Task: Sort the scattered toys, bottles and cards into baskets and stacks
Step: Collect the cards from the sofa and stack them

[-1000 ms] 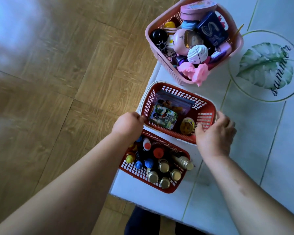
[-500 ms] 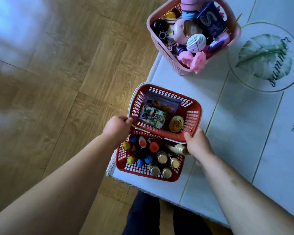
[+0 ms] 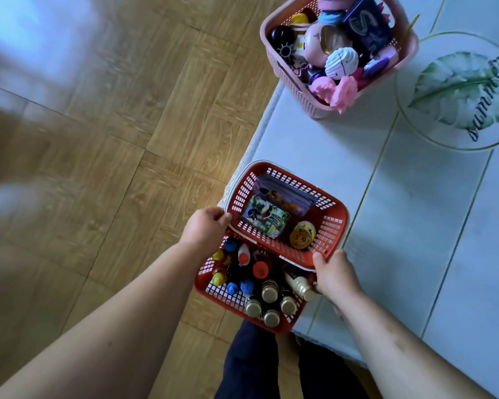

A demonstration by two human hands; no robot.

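Note:
A red card basket [image 3: 332, 223] holds stacked picture cards [image 3: 267, 216] and a round yellow tin [image 3: 302, 235]. My left hand [image 3: 203, 227] grips its left rim and my right hand [image 3: 333, 273] grips its near right corner. It is lifted and overlaps the far edge of a second red basket [image 3: 213, 289], which is packed with upright small bottles [image 3: 264, 292] with gold, blue, red and yellow caps. A pink basket [image 3: 283, 67] full of toys stands at the far end of the table.
The baskets sit on a pale table mat [image 3: 415, 211] with a green leaf print [image 3: 461, 90] at the far right. The bottle basket hangs over the table's near left corner. Wooden floor [image 3: 113, 139] lies to the left, and dark trouser legs [image 3: 251, 364] show below.
Both hands have drawn the card basket toward me and to the left, so it now overlaps the bottle basket. The view has shifted, so the pink basket sits further off.

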